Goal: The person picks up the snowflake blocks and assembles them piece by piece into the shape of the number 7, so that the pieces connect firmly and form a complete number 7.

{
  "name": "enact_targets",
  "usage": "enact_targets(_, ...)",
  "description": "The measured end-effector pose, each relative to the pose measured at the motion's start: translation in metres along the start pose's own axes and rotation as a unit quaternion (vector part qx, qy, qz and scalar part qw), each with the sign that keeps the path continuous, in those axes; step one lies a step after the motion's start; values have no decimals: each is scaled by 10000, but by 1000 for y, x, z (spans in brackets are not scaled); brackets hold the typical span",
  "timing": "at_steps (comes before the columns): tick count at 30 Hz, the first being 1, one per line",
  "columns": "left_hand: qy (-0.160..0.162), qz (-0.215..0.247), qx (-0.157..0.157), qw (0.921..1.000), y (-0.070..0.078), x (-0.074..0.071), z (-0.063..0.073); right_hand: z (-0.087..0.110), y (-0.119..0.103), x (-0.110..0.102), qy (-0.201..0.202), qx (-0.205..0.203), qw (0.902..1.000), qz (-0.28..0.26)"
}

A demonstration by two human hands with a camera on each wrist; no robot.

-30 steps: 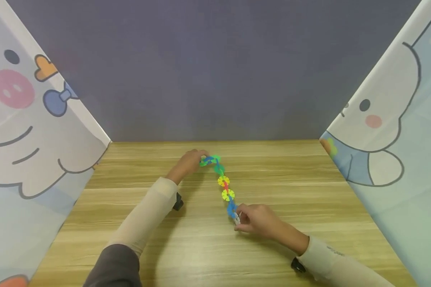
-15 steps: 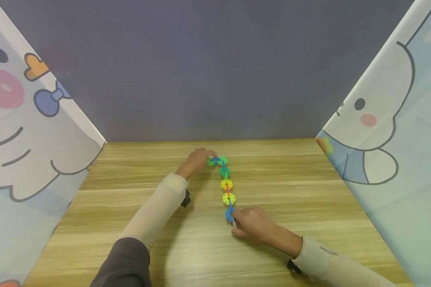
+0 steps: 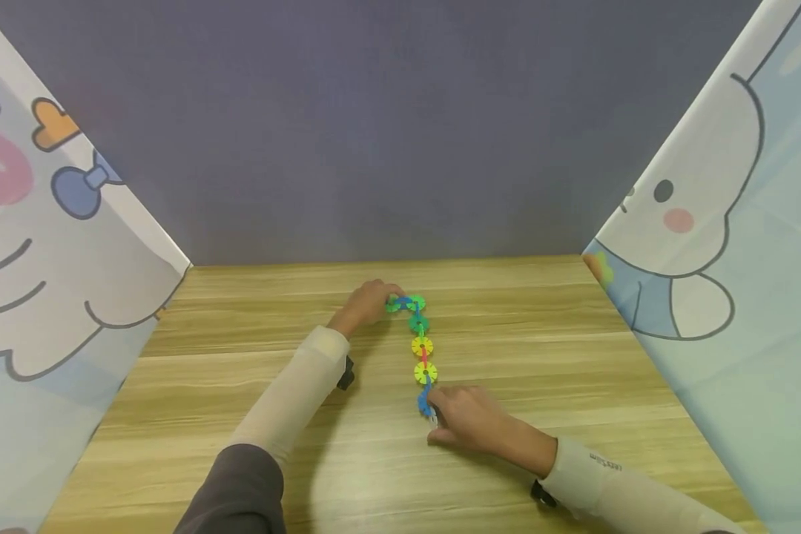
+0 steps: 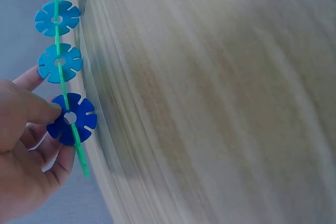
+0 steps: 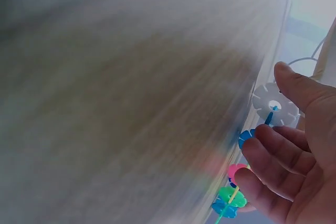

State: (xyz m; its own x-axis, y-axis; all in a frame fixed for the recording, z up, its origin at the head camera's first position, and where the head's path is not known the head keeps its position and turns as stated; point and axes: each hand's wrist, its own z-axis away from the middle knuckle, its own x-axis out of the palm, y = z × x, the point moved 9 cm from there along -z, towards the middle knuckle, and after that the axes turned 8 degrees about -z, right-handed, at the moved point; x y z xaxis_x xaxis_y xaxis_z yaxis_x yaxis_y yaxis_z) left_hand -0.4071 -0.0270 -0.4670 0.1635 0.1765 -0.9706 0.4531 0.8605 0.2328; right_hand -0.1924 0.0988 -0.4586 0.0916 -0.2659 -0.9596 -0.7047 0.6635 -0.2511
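Note:
A chain of slotted plastic snowflake discs, with a yellow disc (image 3: pixel 425 372) near its middle, runs across the table and bends left at its far end. My left hand (image 3: pixel 368 302) is at that far end. In the left wrist view its thumb and fingers pinch a dark blue disc (image 4: pixel 72 120), which has a green disc slotted through it edge-on. At the near end my right hand (image 3: pixel 472 419) has its thumb and fingers about a white disc (image 5: pixel 274 104), beside blue discs (image 3: pixel 424 403). In the head view the fingers partly hide that white disc.
The wooden table (image 3: pixel 541 334) ends at a grey back panel (image 3: pixel 387 133). Cartoon-printed sheets (image 3: pixel 681 170) flank it on both sides. Each wrist carries a small black device (image 3: pixel 543 495).
The chain hangs straighter, its near end having shifted slightly left and towards me with my right hand. My left hand appears a little further right. Both hands stay at the chain's ends.

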Motion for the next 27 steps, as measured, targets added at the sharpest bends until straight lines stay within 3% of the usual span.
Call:
enact_targets(11, 185, -7, 10, 9998, -2, -2, 1, -3, 1, 2, -178, -10, 9998, -57)
enact_targets(18, 139, 143, -234, 9995, -4, -12, 12, -3, 3, 1, -322, 31, 9992, -230)
enact_targets(22, 143, 122, -221, 9996, -5, -27, 22, -6, 8, -8, -148, 41, 9986, -514)
enact_targets(27, 68, 169, -150, 9997, -2, -46, 39, -10, 18, -28, 416, -86, 9981, -455)
